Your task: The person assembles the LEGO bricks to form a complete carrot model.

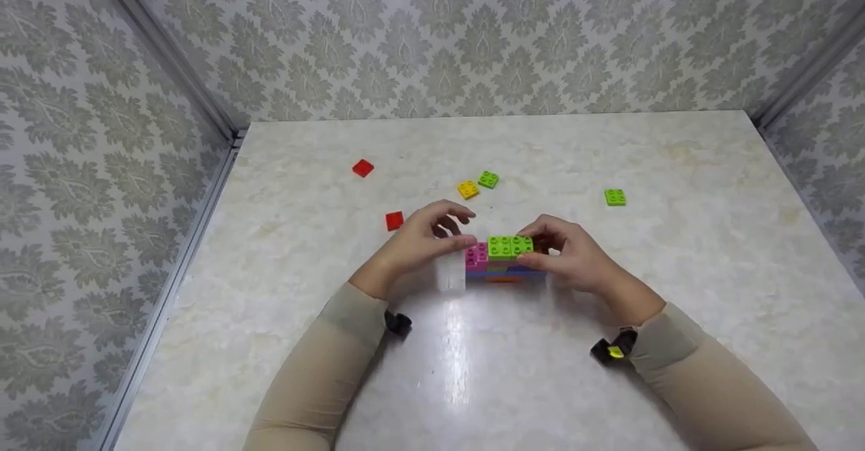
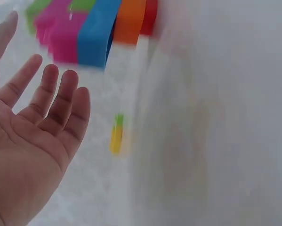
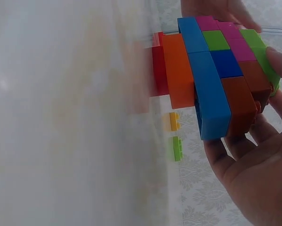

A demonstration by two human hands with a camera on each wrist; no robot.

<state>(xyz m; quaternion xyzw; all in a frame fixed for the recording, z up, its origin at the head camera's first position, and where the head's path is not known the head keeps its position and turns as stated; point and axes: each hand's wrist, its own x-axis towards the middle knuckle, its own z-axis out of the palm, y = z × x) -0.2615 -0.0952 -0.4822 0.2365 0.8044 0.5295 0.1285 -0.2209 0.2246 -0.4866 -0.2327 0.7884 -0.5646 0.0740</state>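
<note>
A stack of toy building bricks stands mid-table, with red [image 3: 160,70] and orange [image 3: 178,70] bricks at its base. Above them run a layer of blue bricks [image 3: 209,94], then mixed pink, brown, green and dark blue ones. Light green bricks [image 1: 510,247] form the top. My right hand [image 1: 574,255] grips the stack's right end, thumb against the top green brick and fingers behind. My left hand [image 1: 432,234] hovers at the left end, its thumb close to the pink bricks [image 1: 476,253]. In the left wrist view, its fingers are spread and hold nothing.
Behind the stack lie a yellow brick [image 1: 467,189] and a green brick [image 1: 488,180]. Another green brick [image 1: 615,197] is to the right. Two red bricks, a far one [image 1: 363,168] and a nearer one [image 1: 394,220], lie left. A patterned wall [image 1: 446,45] borders the table.
</note>
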